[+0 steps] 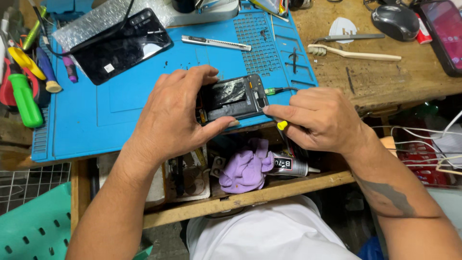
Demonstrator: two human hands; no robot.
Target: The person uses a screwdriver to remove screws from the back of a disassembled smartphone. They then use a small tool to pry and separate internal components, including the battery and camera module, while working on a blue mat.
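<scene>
Bare blue mat (120, 115) left of the hands, black phone (120, 45) and utility knife (216, 43) blocking behind, toothbrush (353, 54) to the right.

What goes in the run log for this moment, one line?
left hand: grips opened phone | right hand: holds yellow-tipped tool at phone edge | cable: plugged in | surface: blue mat

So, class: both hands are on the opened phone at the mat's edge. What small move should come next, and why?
Probably steady the opened phone with the left hand, then guide the yellow-capped tool in the right hand toward the phone's right end. The right fingertips already rest there, and a cable is plugged in.
</scene>
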